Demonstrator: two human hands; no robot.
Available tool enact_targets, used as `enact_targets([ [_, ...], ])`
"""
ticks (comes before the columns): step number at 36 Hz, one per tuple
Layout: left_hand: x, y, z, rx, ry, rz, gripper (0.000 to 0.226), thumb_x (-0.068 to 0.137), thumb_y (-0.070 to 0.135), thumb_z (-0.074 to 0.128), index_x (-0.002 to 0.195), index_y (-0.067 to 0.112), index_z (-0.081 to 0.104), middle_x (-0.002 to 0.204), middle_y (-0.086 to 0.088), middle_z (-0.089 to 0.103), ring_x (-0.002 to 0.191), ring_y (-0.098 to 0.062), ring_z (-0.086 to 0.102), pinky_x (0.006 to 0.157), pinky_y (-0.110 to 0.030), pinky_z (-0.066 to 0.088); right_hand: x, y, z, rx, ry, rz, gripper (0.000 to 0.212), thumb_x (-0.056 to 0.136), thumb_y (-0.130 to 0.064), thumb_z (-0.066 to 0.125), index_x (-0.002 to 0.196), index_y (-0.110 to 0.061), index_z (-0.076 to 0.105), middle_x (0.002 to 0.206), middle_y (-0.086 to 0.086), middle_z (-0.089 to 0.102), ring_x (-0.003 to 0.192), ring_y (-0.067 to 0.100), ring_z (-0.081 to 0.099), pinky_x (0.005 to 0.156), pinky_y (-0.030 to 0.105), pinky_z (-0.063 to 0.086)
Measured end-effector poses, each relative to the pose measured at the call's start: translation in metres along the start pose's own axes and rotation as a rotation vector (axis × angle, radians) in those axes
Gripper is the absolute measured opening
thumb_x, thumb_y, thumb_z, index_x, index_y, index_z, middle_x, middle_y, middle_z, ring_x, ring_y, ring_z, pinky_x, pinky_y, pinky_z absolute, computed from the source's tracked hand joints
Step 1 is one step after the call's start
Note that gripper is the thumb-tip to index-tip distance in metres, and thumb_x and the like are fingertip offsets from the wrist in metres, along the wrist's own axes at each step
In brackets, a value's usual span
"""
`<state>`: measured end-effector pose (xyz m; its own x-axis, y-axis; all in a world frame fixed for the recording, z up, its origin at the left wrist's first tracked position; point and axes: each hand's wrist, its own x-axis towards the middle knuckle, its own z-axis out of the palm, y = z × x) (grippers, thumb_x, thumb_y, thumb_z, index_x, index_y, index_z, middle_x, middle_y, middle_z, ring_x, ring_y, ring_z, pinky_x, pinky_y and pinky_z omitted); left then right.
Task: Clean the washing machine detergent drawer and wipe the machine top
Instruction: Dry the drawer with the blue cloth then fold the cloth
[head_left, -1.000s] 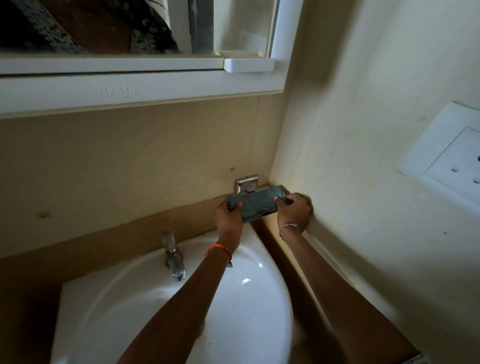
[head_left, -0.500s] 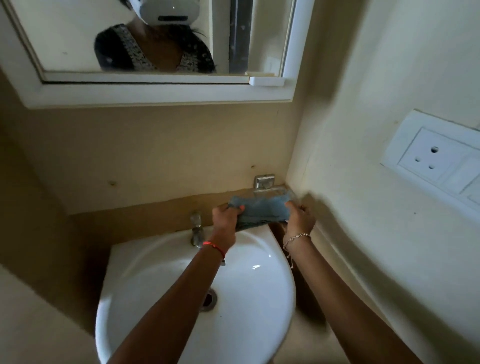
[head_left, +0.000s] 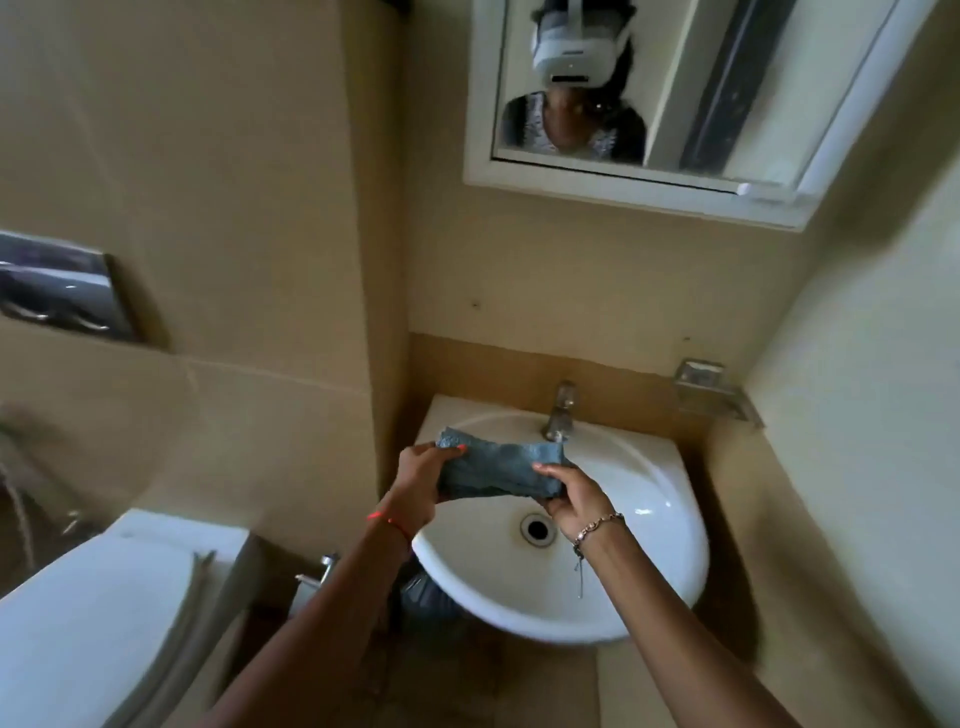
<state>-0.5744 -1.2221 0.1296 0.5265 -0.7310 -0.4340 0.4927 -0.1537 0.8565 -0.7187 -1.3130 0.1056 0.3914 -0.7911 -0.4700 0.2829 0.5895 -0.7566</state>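
– Nearest the camera, over the sink (head_left: 641, 551): what's each hand doing?
– Left hand (head_left: 422, 480) pinches the left end of the blue cloth (head_left: 498, 467), thumb on top. Right hand (head_left: 574, 501) clamps the right end, fingers curled under it. The cloth's bunched lengthwise between them, clear of the bowl.
– Why hold it there?
– My read: above the bowl so drips land in it, and just short of the tap (head_left: 560, 410), likely to wet or wring it. A grip on both ends suits a twist.
– Water running?
– None seen, can't say more.
– Washing machine, drawer?
– Neither in view. I'd call this cloth prep, with the wiping not under way here.
– Further back?
– Metal soap holder (head_left: 706, 387) on the wall right of the tap. Toilet (head_left: 88, 623) off to the left. Mirror (head_left: 623, 196) above.
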Motion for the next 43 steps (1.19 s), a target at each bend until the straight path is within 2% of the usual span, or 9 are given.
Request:
enact_targets([
  [8,-0.055,0.016,-0.155,-0.11,0.259,0.091,0.01,0.082,0.006,0.066,0.081,0.001,0.058,0.081,-0.018,0.063,0.066,-0.025,0.062,0.041,-0.024,0.051,-0.045,0.089,0.111,-0.143,-0.284,0.186,0.015,0.085,0.01,0.052,0.093,0.001,0.061,0.081,0.016,0.069,0.074,0.024,0.067,0.055,0.026,0.056],
  [11,-0.088,0.023,-0.216,-0.16,0.328,0.154,0.012,0.086,0.006,0.062,0.076,0.002,0.058,0.062,-0.011,0.066,0.053,-0.018,0.064,0.04,-0.02,0.05,-0.067,0.131,0.159,-0.175,-0.405,0.251,0.015,0.084,0.01,0.052,0.091,0.0,0.061,0.07,0.012,0.072,0.061,0.02,0.07,0.051,0.024,0.056],
  [17,-0.158,0.026,-0.359,-0.166,0.477,0.235,0.015,0.086,0.011,0.063,0.092,-0.003,0.063,0.083,-0.016,0.064,0.073,-0.025,0.062,0.06,-0.028,0.054,-0.119,0.232,0.255,-0.316,-0.643,0.332,0.019,0.085,0.012,0.048,0.091,-0.002,0.06,0.071,0.01,0.072,0.061,0.019,0.069,0.053,0.024,0.056],
  [24,-0.255,0.015,-0.526,-0.184,0.689,0.254,0.012,0.086,0.011,0.063,0.079,0.001,0.067,0.077,-0.015,0.065,0.074,-0.028,0.06,0.068,-0.034,0.054,-0.202,0.371,0.355,-0.41,-0.838,0.508,0.029,0.077,0.011,0.054,0.102,-0.002,0.062,0.087,0.017,0.071,0.073,0.027,0.07,0.062,0.034,0.059],
  [28,-0.312,0.007,-0.605,-0.284,0.822,0.233,0.007,0.086,0.008,0.064,0.084,0.001,0.064,0.08,-0.015,0.064,0.068,-0.026,0.061,0.045,-0.029,0.054,-0.259,0.435,0.403,-0.47,-0.944,0.624,0.035,0.075,0.009,0.057,0.11,0.005,0.059,0.1,0.022,0.068,0.082,0.031,0.069,0.065,0.034,0.059],
  [33,-0.372,-0.006,-0.688,-0.338,0.942,0.287,0.007,0.084,0.002,0.063,0.078,0.0,0.065,0.071,-0.013,0.067,0.054,-0.018,0.064,0.053,-0.026,0.055,-0.319,0.507,0.452,-0.557,-1.038,0.695,0.028,0.082,0.012,0.049,0.104,-0.003,0.059,0.082,0.014,0.072,0.067,0.023,0.07,0.056,0.028,0.058],
  [37,-0.413,-0.01,-0.742,-0.447,1.021,0.332,0.007,0.085,-0.003,0.06,0.079,-0.002,0.063,0.057,-0.006,0.068,0.047,-0.013,0.065,0.047,-0.021,0.054,-0.356,0.56,0.492,-0.633,-1.129,0.74,0.012,0.072,0.013,0.061,0.075,0.002,0.065,0.066,0.012,0.07,0.055,0.019,0.069,0.05,0.024,0.056],
  [40,-0.431,-0.009,-0.762,-0.503,1.021,0.362,0.01,0.086,-0.004,0.058,0.078,0.0,0.061,0.052,-0.002,0.066,0.045,-0.01,0.064,0.044,-0.02,0.053,-0.366,0.582,0.512,-0.597,-1.196,0.805,0.055,0.027,0.003,0.091,0.076,0.009,0.068,0.081,0.022,0.07,0.068,0.027,0.071,0.057,0.031,0.058],
  [43,-0.454,-0.013,-0.794,-0.538,1.054,0.367,0.011,0.087,-0.001,0.058,0.078,0.002,0.062,0.053,-0.001,0.067,0.045,-0.009,0.063,0.043,-0.02,0.051,-0.388,0.609,0.54,-0.611,-1.311,0.915,0.075,0.024,-0.003,0.094,0.093,0.011,0.069,0.102,0.027,0.067,0.085,0.033,0.07,0.063,0.036,0.059],
])
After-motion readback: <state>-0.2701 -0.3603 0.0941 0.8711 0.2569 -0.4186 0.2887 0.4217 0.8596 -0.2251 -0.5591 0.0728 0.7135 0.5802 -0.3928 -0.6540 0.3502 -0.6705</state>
